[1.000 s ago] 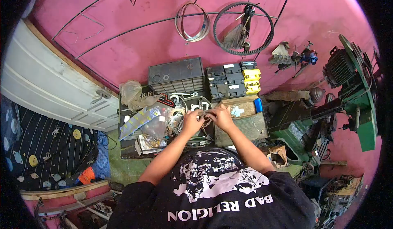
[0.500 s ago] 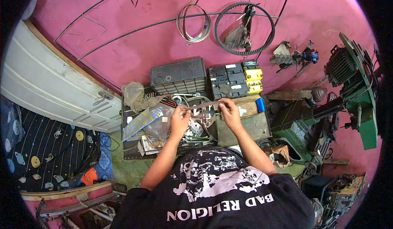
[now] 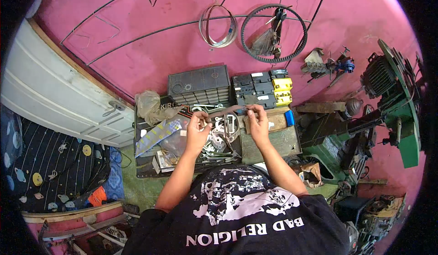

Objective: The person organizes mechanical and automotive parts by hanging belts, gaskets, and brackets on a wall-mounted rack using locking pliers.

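A thin, flat brownish strip (image 3: pixel 233 109) is stretched in a slight arch between my two hands, above the cluttered worktop. My left hand (image 3: pixel 198 131) has its fingers bent around the strip's left end. At the other end, my right hand (image 3: pixel 258 126) pinches it between thumb and fingers. I cannot make out what the strip is made of. Beneath it lie several wrenches (image 3: pixel 214 154) and pale metal parts (image 3: pixel 218 138). A ridged greenish board (image 3: pixel 270 143) sits below my right hand.
A black drawer cabinet (image 3: pixel 198 82) and stacked black and yellow batteries (image 3: pixel 283 91) stand at the back. Plastic bags (image 3: pixel 153 111) lie at left, and a small blue box (image 3: pixel 289 117) at right. Green machinery (image 3: pixel 324 136) stands further right. A drive belt (image 3: pixel 273 59) hangs on the pink wall.
The strip has risen and now arches away from me. My left hand has shifted slightly left and my right hand has turned a little, both keeping hold of it.
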A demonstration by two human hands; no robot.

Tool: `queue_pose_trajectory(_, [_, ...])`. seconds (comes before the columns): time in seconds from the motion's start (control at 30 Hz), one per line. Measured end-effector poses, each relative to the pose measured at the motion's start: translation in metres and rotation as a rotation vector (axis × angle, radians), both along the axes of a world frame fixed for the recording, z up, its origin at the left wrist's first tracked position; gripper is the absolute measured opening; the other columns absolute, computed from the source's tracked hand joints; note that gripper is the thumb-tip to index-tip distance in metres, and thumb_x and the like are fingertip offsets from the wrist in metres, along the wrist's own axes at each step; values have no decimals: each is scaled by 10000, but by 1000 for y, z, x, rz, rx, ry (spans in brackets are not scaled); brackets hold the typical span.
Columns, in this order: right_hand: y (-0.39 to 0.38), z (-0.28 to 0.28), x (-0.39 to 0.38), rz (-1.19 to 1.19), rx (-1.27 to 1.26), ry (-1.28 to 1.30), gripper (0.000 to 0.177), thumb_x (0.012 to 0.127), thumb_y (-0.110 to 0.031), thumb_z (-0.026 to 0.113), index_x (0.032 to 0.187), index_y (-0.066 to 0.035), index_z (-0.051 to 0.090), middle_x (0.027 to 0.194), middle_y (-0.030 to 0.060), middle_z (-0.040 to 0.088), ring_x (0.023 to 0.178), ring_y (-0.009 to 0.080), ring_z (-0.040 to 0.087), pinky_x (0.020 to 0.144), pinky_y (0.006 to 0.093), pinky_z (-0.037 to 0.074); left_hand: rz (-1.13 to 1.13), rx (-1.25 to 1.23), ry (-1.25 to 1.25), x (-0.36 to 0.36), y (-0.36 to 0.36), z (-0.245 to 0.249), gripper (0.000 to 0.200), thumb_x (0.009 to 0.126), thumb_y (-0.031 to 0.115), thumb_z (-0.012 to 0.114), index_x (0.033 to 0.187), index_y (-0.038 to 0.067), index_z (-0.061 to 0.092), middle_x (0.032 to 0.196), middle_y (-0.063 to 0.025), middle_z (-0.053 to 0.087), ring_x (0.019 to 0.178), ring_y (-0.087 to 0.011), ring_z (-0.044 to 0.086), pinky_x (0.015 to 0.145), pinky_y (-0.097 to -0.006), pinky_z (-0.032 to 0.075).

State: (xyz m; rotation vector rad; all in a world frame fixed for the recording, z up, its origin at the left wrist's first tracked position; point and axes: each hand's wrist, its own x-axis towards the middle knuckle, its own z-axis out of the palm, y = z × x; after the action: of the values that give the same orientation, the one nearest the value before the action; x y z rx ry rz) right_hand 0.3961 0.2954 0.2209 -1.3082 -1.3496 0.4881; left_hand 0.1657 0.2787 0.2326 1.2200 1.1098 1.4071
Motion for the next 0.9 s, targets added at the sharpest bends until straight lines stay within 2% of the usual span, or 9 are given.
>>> queue_pose_trajectory(0.07, [-5,6,-12,260,-103,495,139,1030,-112,588,1147,-38,594,930,54,693,888,157,619,857,311,493,0,-39,-79,11,-4,11,364,830,-123,689,1120,60,567,953,14,570,860,-80,520,801,-228,423])
queue_pose_trajectory(0.23, [-15,9,-20,379,-102,518,110,1071,-98,502,1144,-30,546,946,50,669,845,109,610,810,274,498,-4,-65,-144,17,-9,19,312,859,-94,691,1139,32,632,973,4,639,894,-97,546,811,-245,457])
queue_pose_trajectory(0.33, [-14,20,-7,307,-105,600,106,1053,-87,534,1136,-47,585,906,50,652,782,104,577,730,256,485,85,-33,87,2,-7,16,251,865,-60,680,1103,22,686,1000,-38,693,897,-152,585,842,-288,478])
queue_pose_trajectory(0.43, [-14,33,19,4,83,-272,181,882,-111,726,1059,-118,693,882,29,666,837,186,567,847,390,364,379,195,791,-7,-14,37,232,851,5,644,1073,25,709,976,-117,691,826,-285,599,843,-379,483])
queue_pose_trajectory(0.47, [-15,37,23,2,80,-271,181,882,-111,726,1059,-118,693,882,29,666,837,186,567,847,390,364,376,194,792,-7,-14,34,232,851,5,644,1073,25,709,976,-117,691,826,-285,599,843,-379,483])
queue_pose_trajectory(0.53, [-17,50,26,81,149,-397,268,817,-126,758,1076,-148,694,880,5,667,901,224,550,871,414,297,412,115,531,-5,-12,22,204,921,50,598,1100,24,692,952,-57,690,827,-222,594,817,-360,467])
queue_pose_trajectory(0.67, [-18,56,18,36,168,-390,313,813,-32,697,1119,-94,674,904,54,683,908,246,541,852,388,399,353,-102,-31,1,-3,-1,219,1014,161,554,1175,64,665,1003,-3,703,849,-150,596,802,-324,439])
queue_pose_trajectory(0.77, [-23,59,13,-61,129,-399,295,841,-10,661,1126,-88,673,935,75,684,873,246,546,839,367,422,78,-352,-511,1,-6,1,280,1071,325,517,1261,150,627,1028,28,687,878,-84,581,753,-279,395])
queue_pose_trajectory(0.9, [-17,26,10,68,0,57,160,949,-57,600,1097,-65,662,921,68,686,827,183,572,783,267,413,-13,-280,-522,5,-13,16,255,1074,314,514,1233,150,627,1056,26,676,891,-85,583,764,-277,397])
